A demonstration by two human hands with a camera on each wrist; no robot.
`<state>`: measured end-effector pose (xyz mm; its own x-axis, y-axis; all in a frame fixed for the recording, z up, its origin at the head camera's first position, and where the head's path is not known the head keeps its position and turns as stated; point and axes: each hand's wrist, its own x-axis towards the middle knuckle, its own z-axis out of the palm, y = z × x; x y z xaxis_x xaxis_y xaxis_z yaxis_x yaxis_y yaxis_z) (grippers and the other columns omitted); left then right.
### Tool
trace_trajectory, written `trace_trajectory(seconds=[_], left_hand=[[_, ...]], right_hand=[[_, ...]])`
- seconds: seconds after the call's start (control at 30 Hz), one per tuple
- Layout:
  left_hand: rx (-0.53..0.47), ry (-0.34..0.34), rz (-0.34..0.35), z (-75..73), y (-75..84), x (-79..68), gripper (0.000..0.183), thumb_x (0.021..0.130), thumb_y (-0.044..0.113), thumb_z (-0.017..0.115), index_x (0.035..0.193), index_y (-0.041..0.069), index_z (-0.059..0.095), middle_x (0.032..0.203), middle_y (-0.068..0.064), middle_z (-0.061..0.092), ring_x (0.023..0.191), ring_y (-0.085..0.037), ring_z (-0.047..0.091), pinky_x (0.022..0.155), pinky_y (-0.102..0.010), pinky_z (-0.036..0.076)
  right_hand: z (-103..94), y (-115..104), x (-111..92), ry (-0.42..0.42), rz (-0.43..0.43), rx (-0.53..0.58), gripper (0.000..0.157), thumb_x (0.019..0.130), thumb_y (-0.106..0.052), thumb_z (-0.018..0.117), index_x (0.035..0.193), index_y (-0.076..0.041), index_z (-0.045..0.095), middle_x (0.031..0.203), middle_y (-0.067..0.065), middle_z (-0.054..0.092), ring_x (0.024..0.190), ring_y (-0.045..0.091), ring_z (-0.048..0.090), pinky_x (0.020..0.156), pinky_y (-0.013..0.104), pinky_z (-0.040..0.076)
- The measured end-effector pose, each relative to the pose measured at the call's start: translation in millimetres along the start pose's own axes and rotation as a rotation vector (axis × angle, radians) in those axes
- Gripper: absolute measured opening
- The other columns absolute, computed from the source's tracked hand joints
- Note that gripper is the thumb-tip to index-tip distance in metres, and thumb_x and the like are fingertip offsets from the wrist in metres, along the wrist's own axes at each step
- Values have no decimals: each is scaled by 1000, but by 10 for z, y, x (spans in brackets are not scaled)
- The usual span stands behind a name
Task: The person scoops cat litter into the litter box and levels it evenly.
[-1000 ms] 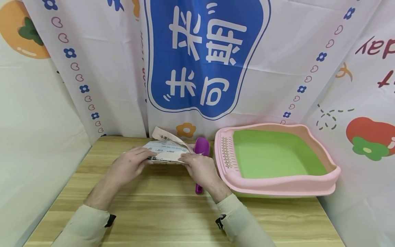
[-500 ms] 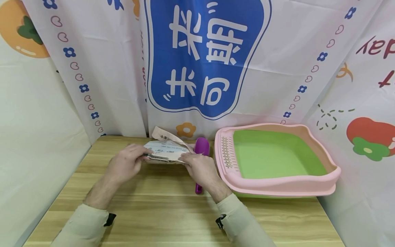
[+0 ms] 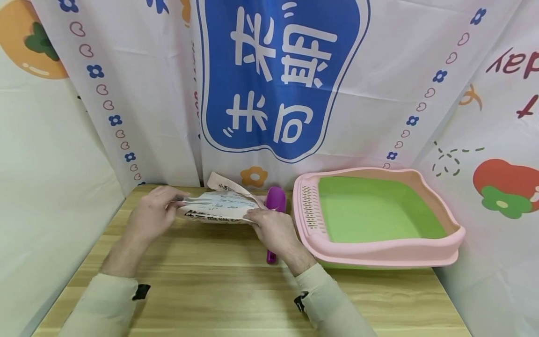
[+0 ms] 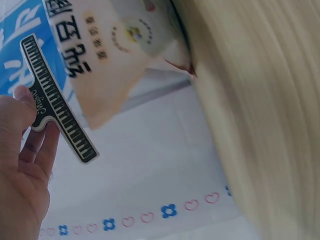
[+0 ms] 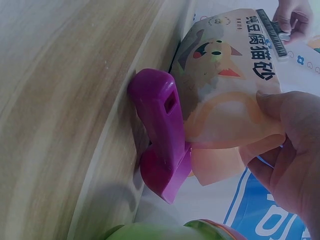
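one black clip (image 4: 57, 102), w/ piano-key print, is pinched btwn thumb & fingers of the l. hand (image 3: 153, 213); we find it alongside one edge of the printed bag (image 5: 220, 95), at the bag's l. end, tho we can't tell if the two touch. the r. hand (image 3: 275, 234) grasps the bag's opp. end, thumb on the front, fingers behind. we note the bag at the back of the wood-grain table (image 3: 219, 290), w/ a pale flap sticking up behind it. a purple scoop (image 3: 275, 197), partly hidden by the r. hand, lies just l. of a green tray (image 3: 379, 252) w/ pink rim & slotted side. beyond, we see a white cloth (image 3: 358, 131) w/ blue panel.
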<state>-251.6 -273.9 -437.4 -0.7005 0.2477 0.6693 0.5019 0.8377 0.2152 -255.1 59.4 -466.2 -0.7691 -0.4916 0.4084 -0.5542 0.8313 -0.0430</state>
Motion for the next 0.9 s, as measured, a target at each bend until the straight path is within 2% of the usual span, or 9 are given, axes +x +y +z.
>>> trace_trajectory(seconds=[0.3, 0.4, 0.57, 0.77, 0.9], left_hand=[[39, 4, -168, 59, -353, -78, 21, 92, 4, 79, 112, 11, 76, 105, -12, 77, 93, -34, 72, 81, -53, 61], [42, -9, -230, 80, -468, -104, 20, 95, 7, 77, 114, 9, 75, 107, -15, 77, 95, -37, 72, 83, -56, 59], [39, -55, -334, 110, -654, -162, 19, 99, 9, 72, 118, 9, 73, 116, -18, 74, 104, -42, 70, 90, -61, 56], [40, -94, -379, 147, -881, -218, 17, 99, 9, 69, 115, 8, 72, 119, -19, 73, 107, -45, 69, 91, -65, 53], [41, -175, -442, 153, -1002, -248, 21, 101, 13, 67, 122, 7, 70, 125, -22, 72, 111, -49, 67, 93, -69, 52]], right_hand=[[7, 1, 2, -3, 4, -7, 21, 102, -40, 69, 122, -44, 75, 127, -24, 75, 94, 9, 80, 61, 33, 62], [3, 0, -1, -1, 5, -7, 21, 102, -40, 69, 122, -44, 76, 127, -24, 75, 96, 9, 80, 61, 33, 62], [6, -1, -5, 8, 1, -8, 21, 102, -41, 69, 121, -44, 76, 127, -24, 75, 95, 8, 80, 60, 33, 62], [4, -2, -5, 11, -6, -15, 21, 102, -40, 69, 122, -44, 76, 126, -24, 76, 92, 8, 80, 58, 33, 61], [-3, -3, -5, 9, -8, -11, 22, 101, -39, 70, 122, -44, 76, 126, -23, 76, 94, 9, 80, 59, 35, 62]])
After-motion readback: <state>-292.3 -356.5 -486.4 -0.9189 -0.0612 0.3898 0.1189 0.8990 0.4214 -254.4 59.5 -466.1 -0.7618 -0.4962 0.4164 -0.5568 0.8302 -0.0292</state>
